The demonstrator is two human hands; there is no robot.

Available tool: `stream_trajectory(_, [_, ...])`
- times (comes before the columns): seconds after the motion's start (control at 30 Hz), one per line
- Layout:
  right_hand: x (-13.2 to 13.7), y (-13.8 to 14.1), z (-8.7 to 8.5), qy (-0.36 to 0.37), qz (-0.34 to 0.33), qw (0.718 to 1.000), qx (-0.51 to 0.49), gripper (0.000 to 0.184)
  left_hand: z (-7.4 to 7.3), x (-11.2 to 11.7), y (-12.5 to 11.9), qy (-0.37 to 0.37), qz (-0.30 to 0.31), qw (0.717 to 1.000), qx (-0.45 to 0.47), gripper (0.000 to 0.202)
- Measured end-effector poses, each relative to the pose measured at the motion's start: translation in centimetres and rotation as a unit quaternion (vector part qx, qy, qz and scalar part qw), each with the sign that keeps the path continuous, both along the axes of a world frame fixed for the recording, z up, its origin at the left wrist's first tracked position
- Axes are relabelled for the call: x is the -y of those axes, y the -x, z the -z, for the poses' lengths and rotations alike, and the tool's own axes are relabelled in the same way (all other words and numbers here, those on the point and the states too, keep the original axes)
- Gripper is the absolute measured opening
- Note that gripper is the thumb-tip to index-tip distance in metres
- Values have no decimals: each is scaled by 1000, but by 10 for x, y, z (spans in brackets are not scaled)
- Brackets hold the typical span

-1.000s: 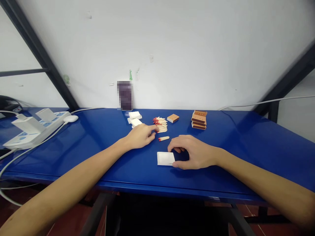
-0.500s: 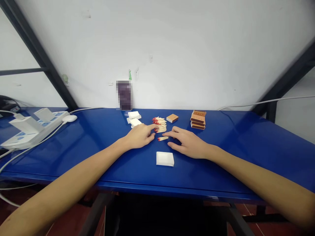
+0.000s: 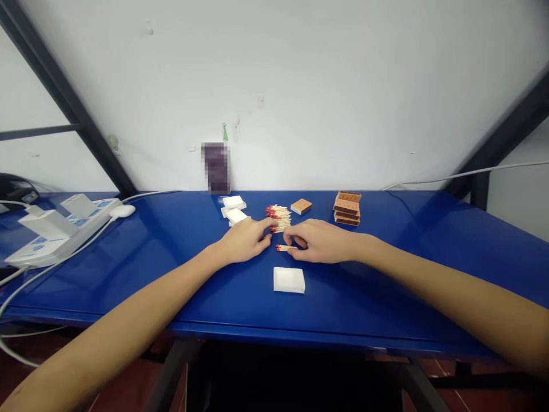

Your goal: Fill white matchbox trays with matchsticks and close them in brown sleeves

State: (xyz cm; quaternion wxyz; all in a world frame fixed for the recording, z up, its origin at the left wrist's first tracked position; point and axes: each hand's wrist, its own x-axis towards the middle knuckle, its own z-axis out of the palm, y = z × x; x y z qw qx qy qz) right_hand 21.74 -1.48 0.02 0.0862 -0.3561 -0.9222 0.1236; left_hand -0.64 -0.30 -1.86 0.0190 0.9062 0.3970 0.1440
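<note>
A pile of red-tipped matches [image 3: 281,215] lies on the blue table. My left hand [image 3: 243,240] rests at its left side, index finger stretched onto the pile and thumb held apart. Nearer to me, my right hand [image 3: 319,240] has its index finger and thumb curled around the right end of a small group of matches [image 3: 283,248], which still lies on the table. Its other fingers are folded and partly hidden. In front of both hands is a white matchbox tray [image 3: 289,280].
White trays [image 3: 234,202] are stacked behind my left hand. One brown matchbox [image 3: 301,206] lies beyond the pile, and brown matchbox sleeves [image 3: 347,208] are stacked to the right. A power strip [image 3: 55,234] with plugs and cables stands at the far left.
My right index finger and thumb have come closer together around the small group of matches. That group sits slightly lower in view. My left hand stays at the pile.
</note>
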Motion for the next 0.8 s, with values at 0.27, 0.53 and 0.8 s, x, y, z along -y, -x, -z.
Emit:
stream_trajectory(0.27, [-1, 3, 7, -22, -52, 998, -33, 12, 0, 0, 1, 0, 9, 1000, 2, 29])
stream_trajectory(0.53, [2, -5, 13, -5, -55, 993, -103, 15, -3, 2, 1, 4, 13, 1000, -4, 29])
stream_trajectory(0.8, [-12, -20, 22, 12, -81, 950, -302, 27, -5, 3, 2, 5, 19, 1000, -17, 25])
